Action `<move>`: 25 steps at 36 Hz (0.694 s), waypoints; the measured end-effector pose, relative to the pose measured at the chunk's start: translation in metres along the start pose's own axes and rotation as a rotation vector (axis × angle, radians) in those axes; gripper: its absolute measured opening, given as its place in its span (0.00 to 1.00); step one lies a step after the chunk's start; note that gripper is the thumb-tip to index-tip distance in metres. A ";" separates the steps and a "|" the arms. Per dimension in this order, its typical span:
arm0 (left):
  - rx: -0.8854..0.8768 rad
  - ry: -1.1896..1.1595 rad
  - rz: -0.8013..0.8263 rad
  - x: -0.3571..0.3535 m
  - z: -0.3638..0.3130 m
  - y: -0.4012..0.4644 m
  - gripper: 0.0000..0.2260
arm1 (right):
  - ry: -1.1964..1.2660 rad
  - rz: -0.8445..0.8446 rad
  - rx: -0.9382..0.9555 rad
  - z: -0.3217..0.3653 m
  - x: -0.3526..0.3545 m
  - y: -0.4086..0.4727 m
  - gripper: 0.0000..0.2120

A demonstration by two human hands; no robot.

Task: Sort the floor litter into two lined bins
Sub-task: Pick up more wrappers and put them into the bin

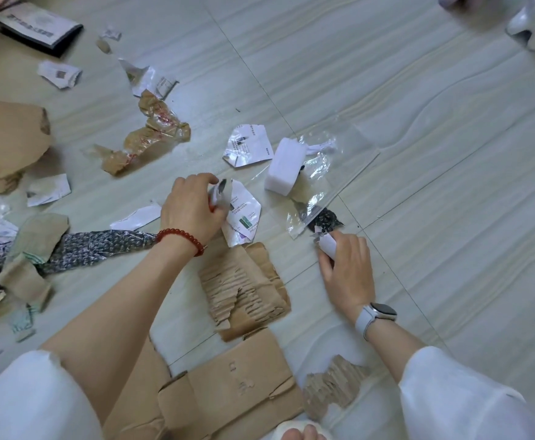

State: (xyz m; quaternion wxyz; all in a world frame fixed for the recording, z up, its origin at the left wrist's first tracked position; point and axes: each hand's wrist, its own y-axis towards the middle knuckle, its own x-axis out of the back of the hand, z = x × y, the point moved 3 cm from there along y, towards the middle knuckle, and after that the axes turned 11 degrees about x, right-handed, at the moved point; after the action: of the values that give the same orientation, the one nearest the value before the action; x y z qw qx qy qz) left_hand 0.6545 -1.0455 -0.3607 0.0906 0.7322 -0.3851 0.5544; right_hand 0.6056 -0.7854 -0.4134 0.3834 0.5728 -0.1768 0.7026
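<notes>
Litter is strewn over a pale tiled floor (418,122). My left hand (191,208), with a red bead bracelet, is closed on small scraps of paper beside a torn printed paper piece (244,217). My right hand (347,262), with a watch on the wrist, grips a rolled white paper scrap (326,246) next to a black speckled scrap (326,219). Ahead lie a white foam block (283,166) on a clear plastic bag (333,173) and another torn paper (248,144). No bins are in view.
Torn corrugated cardboard (244,290) lies between my arms, with a larger flat cardboard piece (237,382) nearer me. Crumpled brown tape-covered wrapping (152,134), a black speckled strip (98,246), brown cardboard (5,134) and several paper scraps lie left. A white object (533,23) stands top right.
</notes>
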 end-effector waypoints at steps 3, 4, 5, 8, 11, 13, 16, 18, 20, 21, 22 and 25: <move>-0.047 -0.071 0.095 -0.006 -0.009 -0.006 0.15 | -0.004 -0.003 0.013 0.000 0.000 0.000 0.12; -0.056 -0.074 0.112 -0.009 -0.011 -0.007 0.14 | -0.009 -0.004 0.014 0.000 0.000 0.000 0.12; -0.057 -0.064 0.115 -0.012 -0.012 -0.009 0.14 | -0.010 -0.006 0.014 0.000 0.000 0.000 0.12; -0.058 0.015 0.078 -0.020 -0.019 -0.014 0.14 | -0.002 -0.012 0.016 -0.001 0.000 0.001 0.12; -0.083 0.169 0.153 -0.033 -0.026 -0.025 0.24 | 0.005 0.004 0.004 0.000 0.001 0.001 0.12; -0.093 0.270 0.204 -0.045 -0.026 -0.032 0.31 | 0.006 0.019 -0.007 0.000 0.001 0.001 0.12; -0.034 0.131 0.155 -0.048 -0.026 -0.033 0.24 | -0.002 0.031 -0.003 0.001 0.002 0.002 0.13; -0.030 0.057 0.091 -0.045 -0.030 -0.034 0.15 | -0.014 0.036 0.010 0.002 0.004 0.003 0.13; -0.009 0.049 0.084 -0.044 -0.033 -0.035 0.10 | -0.040 0.056 0.057 0.006 0.009 0.007 0.12; 0.017 0.041 0.092 -0.043 -0.034 -0.035 0.09 | -0.058 0.076 0.087 0.008 0.011 0.009 0.12; 0.041 0.035 0.111 -0.043 -0.035 -0.035 0.09 | -0.066 0.109 0.105 0.009 0.013 0.012 0.11; 0.024 0.100 0.157 -0.043 -0.032 -0.037 0.20 | -0.072 0.280 0.097 0.015 0.020 0.021 0.17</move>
State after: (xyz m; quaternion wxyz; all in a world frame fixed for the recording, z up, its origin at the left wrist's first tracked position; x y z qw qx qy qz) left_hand 0.6515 -0.9828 -0.3757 0.0570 0.6723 -0.4298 0.6000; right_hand 0.5995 -0.8025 -0.3865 0.2471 0.5851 -0.2343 0.7360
